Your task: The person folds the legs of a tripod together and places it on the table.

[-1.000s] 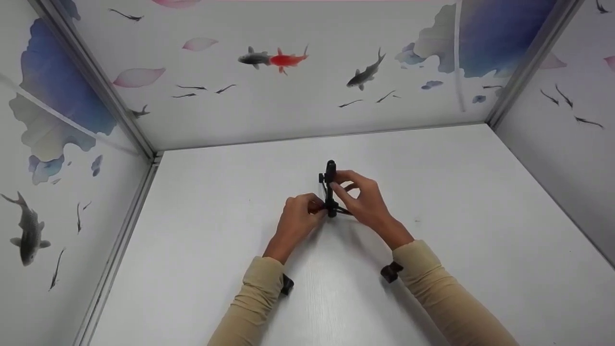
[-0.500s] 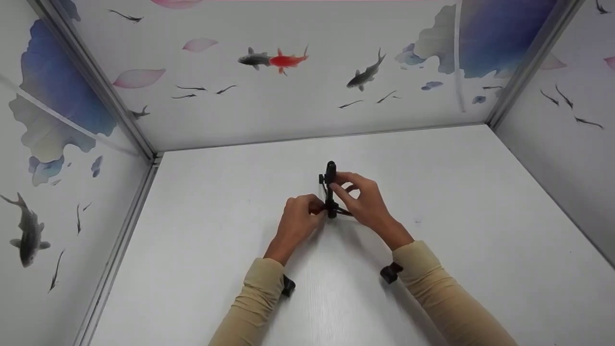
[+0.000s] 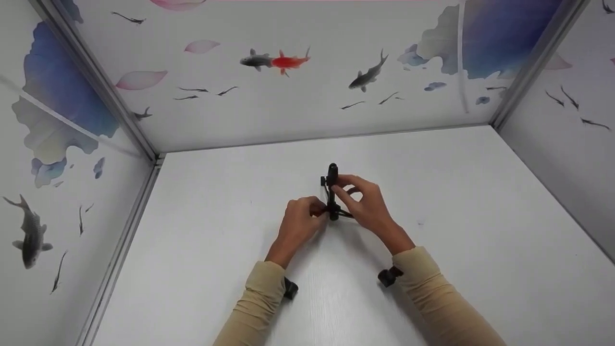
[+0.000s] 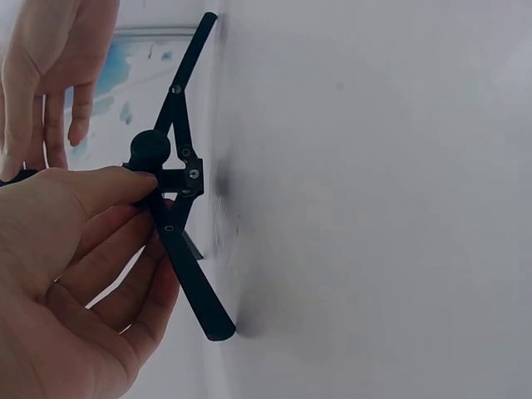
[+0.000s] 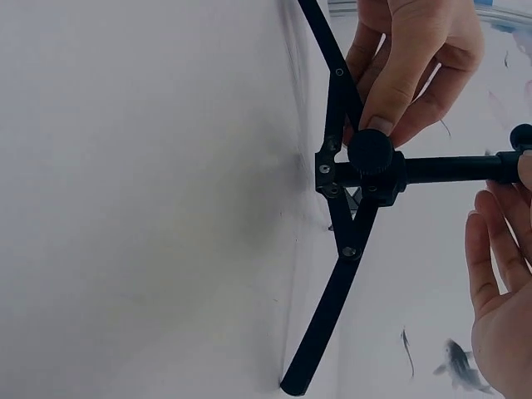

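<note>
A small black tripod (image 3: 332, 207) stands upright on the white table, legs spread. My left hand (image 3: 300, 222) pinches it low down at the hub, the thumb beside a round knob (image 5: 371, 151) where the legs (image 4: 195, 287) fold out. Higher up, my right hand (image 3: 372, 204) holds the top part with thumb and fingers. A slim centre column (image 5: 449, 169) runs between the two hands in the right wrist view. In the left wrist view the right hand (image 4: 58, 66) shows at upper left, and most of the tripod's top is out of frame.
White panels printed with fish, petals and blue leaves enclose the table (image 3: 216, 269) at the back and sides. Grey metal rails (image 3: 127, 226) run along the left edge. A small black camera is worn at each beige sleeve cuff (image 3: 415, 262).
The head view has shifted slightly, so everything sits a little lower and to the right. Both hands keep their places on the tripod.
</note>
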`<state>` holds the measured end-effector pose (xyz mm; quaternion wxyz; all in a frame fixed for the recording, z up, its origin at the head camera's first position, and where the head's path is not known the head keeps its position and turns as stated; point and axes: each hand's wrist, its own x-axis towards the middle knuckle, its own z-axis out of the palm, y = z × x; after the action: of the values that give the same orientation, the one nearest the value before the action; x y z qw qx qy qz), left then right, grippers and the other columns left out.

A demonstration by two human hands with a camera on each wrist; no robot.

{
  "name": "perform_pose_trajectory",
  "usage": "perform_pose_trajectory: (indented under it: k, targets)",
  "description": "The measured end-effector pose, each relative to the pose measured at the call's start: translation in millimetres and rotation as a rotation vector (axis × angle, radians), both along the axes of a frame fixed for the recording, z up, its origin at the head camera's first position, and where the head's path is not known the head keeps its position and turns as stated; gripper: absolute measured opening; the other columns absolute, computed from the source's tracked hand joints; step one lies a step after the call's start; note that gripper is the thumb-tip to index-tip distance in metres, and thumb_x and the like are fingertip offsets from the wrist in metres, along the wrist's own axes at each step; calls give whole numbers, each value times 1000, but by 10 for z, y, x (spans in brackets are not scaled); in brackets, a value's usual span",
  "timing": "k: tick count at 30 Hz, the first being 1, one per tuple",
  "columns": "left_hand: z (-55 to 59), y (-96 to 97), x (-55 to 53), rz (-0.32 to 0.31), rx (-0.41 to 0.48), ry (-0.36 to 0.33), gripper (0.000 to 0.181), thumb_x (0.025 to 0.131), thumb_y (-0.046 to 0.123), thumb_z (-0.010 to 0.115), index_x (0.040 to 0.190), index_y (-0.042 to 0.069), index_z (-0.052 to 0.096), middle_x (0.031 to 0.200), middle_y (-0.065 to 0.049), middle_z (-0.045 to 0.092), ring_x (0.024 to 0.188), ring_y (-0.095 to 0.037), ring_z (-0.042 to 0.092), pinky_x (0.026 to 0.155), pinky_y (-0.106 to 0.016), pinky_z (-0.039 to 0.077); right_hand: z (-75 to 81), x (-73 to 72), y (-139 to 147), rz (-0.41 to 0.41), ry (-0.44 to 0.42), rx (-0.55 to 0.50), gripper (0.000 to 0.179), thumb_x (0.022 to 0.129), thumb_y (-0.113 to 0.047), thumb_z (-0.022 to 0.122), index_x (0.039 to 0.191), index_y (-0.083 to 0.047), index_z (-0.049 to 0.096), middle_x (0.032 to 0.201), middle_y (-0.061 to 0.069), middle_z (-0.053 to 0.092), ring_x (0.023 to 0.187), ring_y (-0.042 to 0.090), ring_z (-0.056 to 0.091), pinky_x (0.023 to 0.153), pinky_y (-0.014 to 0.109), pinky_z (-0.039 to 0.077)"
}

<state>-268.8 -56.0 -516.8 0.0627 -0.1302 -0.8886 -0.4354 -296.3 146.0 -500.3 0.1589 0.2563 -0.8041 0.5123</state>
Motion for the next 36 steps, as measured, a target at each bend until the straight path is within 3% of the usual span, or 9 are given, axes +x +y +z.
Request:
perform_pose_trajectory:
  k: [7, 16, 36]
  targets:
    - [1, 3, 8, -10, 7, 19, 10, 94, 9, 81, 104, 11, 84, 94, 2, 84, 90, -8, 78, 91, -37, 63, -12, 17, 17, 1, 39, 4, 26, 106, -24, 73, 131, -19, 77, 121, -7, 80, 109, 12, 74, 87, 31, 61]
    - [26, 6, 24, -6, 21, 8, 11, 94, 10, 80, 105, 10, 83, 95, 1, 84, 91, -9, 78, 92, -37, 63, 2, 32, 17, 0, 23, -2, 25, 106, -25, 73, 130, -21, 77, 120, -8, 80, 108, 11, 74, 87, 30, 61]
    - [-31, -12, 15, 3, 70, 14, 12, 92, 8, 81, 104, 10, 84, 93, 2, 85, 88, -6, 79, 94, -38, 63, -57, 23, -9, -12, 34, -4, 26, 106, -23, 73, 131, -17, 77, 121, -6, 81, 108, 12, 75, 87, 29, 61]
